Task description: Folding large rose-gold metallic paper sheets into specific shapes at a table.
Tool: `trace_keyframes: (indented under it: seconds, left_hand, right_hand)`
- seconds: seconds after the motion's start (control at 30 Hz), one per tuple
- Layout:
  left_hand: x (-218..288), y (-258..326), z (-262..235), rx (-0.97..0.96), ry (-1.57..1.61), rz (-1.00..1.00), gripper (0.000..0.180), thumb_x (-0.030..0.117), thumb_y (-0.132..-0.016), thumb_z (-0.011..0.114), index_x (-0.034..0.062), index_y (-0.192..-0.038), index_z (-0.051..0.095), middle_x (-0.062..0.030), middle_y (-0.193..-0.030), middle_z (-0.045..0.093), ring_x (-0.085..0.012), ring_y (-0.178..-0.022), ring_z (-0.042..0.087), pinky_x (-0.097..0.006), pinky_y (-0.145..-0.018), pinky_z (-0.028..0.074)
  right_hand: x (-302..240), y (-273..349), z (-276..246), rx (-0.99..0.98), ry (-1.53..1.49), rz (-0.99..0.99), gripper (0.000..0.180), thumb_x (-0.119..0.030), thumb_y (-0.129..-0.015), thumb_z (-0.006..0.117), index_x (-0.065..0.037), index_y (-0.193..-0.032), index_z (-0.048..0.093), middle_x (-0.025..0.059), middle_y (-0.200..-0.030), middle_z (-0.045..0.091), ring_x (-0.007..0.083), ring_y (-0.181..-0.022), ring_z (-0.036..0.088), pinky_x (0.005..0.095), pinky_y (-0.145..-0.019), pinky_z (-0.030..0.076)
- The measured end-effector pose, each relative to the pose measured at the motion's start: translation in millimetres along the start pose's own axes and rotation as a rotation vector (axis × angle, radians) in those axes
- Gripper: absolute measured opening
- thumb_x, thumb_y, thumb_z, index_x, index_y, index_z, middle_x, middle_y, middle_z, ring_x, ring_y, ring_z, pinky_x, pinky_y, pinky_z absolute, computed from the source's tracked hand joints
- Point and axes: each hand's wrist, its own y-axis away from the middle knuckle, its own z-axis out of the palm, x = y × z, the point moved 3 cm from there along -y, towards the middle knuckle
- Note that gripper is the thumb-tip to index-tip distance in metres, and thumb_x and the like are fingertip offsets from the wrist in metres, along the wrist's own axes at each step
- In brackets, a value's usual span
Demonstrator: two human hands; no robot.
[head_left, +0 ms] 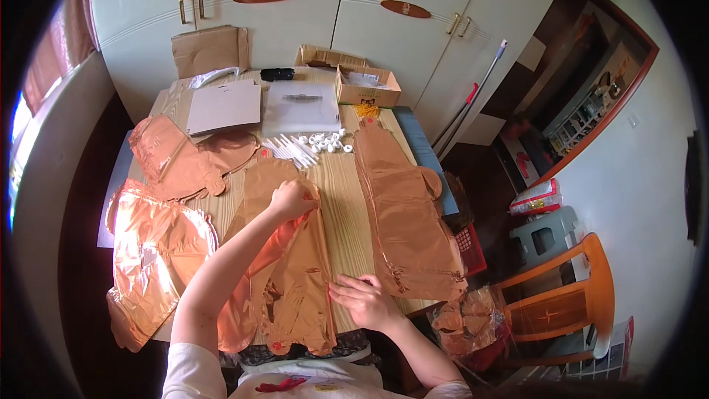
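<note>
A copper-coloured foil balloon (295, 273), flat and partly folded lengthwise, lies on the table in front of me. My left hand (293, 198) reaches across it, fingers curled closed on the foil near its upper right edge; the fingertips are partly hidden. Against the lower right edge of the same balloon rests my right hand (365, 303), its fingers stretched out and touching the foil. To the right is another long flat foil balloon (402, 214). On the left lie a shiny foil balloon (159, 251) and, farther back, more matte copper foil (188, 159).
White sticks (292, 152) and several white plastic cups (329, 140) sit mid-table. Behind them are a grey board (224, 107), a clear plastic packet (301, 109), a yellow bundle (366, 111) and a cardboard box (369, 87). A wooden chair (561, 299) stands at the right.
</note>
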Motion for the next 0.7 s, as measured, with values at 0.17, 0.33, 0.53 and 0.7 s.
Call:
trace_keyframes:
  seconds: [0.17, 0.33, 0.53, 0.7]
  left_hand:
    - [0, 0, 7, 0.092, -0.113, 0.049, 0.026, 0.04, -0.075, 0.073, 0.0141, -0.08, 0.076, -0.0092, -0.1, 0.067, -0.0303, -0.105, 0.059, -0.043, -0.087, 0.049]
    - [12, 4, 9, 0.142, -0.232, 0.068, 0.029, 0.041, -0.076, 0.073, 0.0128, -0.084, 0.075, -0.0077, -0.108, 0.063, -0.028, -0.112, 0.054, -0.042, -0.094, 0.045]
    - [16, 7, 9, 0.176, -0.355, 0.085, 0.031, 0.036, -0.082, 0.068, 0.0089, -0.098, 0.071, -0.0089, -0.111, 0.061, -0.0278, -0.111, 0.054, -0.044, -0.092, 0.045]
    - [31, 23, 0, 0.327, -0.438, 0.194, 0.031, 0.031, -0.083, 0.065, 0.0062, -0.101, 0.065, -0.009, -0.109, 0.06, -0.0254, -0.107, 0.055, -0.044, -0.088, 0.045]
  right_hand:
    - [-1, -1, 0, 0.002, 0.008, -0.007, 0.026, -0.01, -0.085, 0.06, -0.012, -0.107, 0.074, 0.0004, -0.119, 0.07, 0.0161, -0.118, 0.061, 0.0376, -0.094, 0.043]
    - [0, 1, 0, 0.0, 0.012, -0.001, 0.026, -0.01, -0.085, 0.06, -0.012, -0.107, 0.074, 0.0005, -0.119, 0.07, 0.0163, -0.118, 0.061, 0.0377, -0.094, 0.043]
    - [-2, -2, -1, 0.004, 0.007, -0.009, 0.026, -0.009, -0.084, 0.06, -0.011, -0.106, 0.074, 0.0008, -0.118, 0.07, 0.0166, -0.118, 0.062, 0.0376, -0.093, 0.043]
    - [-2, -3, -4, 0.012, 0.003, -0.01, 0.025, -0.01, -0.083, 0.061, -0.01, -0.105, 0.074, 0.0007, -0.117, 0.071, 0.0161, -0.118, 0.062, 0.0375, -0.093, 0.043]
